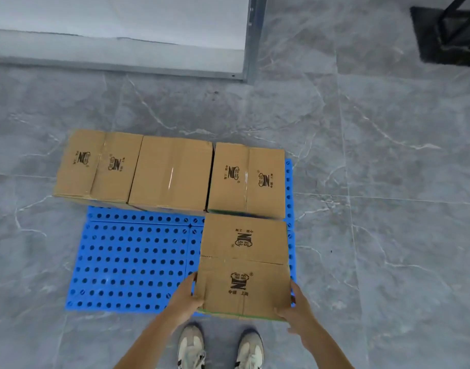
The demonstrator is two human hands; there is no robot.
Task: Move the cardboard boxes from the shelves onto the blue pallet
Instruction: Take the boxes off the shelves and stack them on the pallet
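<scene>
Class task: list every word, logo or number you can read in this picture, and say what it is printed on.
"N" logo: printed twice each on the near box, far-right box and far-left box.
Small characters around each logo: too blurred to read.
Middle box: no print visible.
Blue pallet: none.

A: The boxes point(172, 171)?
B: Tan, with dark logos; the nearest point(244, 265) has a green bottom edge.
A: The pallet point(132, 259)?
B: Bright blue, dotted with holes. The floor point(388, 182) is grey, white-veined; the shoes point(191, 347) are cream and grey.
</scene>
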